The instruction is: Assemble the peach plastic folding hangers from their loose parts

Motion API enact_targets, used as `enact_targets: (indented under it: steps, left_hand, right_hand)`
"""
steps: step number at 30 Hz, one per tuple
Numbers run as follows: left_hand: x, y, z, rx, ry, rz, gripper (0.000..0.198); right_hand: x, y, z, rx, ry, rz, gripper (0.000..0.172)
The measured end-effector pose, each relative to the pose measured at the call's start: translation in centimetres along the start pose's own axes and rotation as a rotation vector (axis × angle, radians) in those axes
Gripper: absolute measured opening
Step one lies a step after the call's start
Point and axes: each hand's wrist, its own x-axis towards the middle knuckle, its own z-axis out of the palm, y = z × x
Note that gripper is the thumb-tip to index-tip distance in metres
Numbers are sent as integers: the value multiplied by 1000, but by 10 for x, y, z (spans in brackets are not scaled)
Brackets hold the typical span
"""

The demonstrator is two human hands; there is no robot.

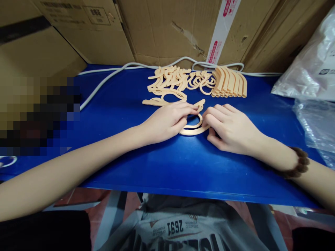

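Note:
A beige curved plastic piece (195,131) lies on the blue tabletop between my hands, with a rounded loop along its upper side. My left hand (171,122) reaches in from the left, its thumb and fingers closed over the piece's left part. At the other end, my right hand (229,129) has its fingers bent and pinched around the right tip. Just beyond the left fingertips shows a short beige notched part (200,104); whether it is joined to the curved piece is hidden. Long flat beige pieces (154,102) lie behind my left hand.
Along the back are piles of wavy beige parts (170,77), beige hook-shaped parts (200,80) and a neat row of bent beige arms (230,83). A white cable (104,83) runs before the cardboard boxes (170,31). Clear plastic bags (309,62) lie at right.

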Motion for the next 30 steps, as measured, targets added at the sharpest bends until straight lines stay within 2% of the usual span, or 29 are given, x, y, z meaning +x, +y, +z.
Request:
enact_targets:
  steps: [13, 19, 23, 30]
  left_hand:
    - [1, -5, 0, 2, 25, 30, 44]
    - [1, -6, 0, 1, 21, 73, 40]
    - [1, -4, 0, -11, -18, 119, 49]
    - [0, -1, 3, 31, 6, 153, 39]
  right_hand:
    - [-1, 4, 3, 25, -28, 89, 26]
    - [-2, 2, 4, -49, -50, 235, 24]
    - [-6, 6, 8, -87, -45, 375, 23]
    - [-8, 9, 8, -133, 6, 417, 29]
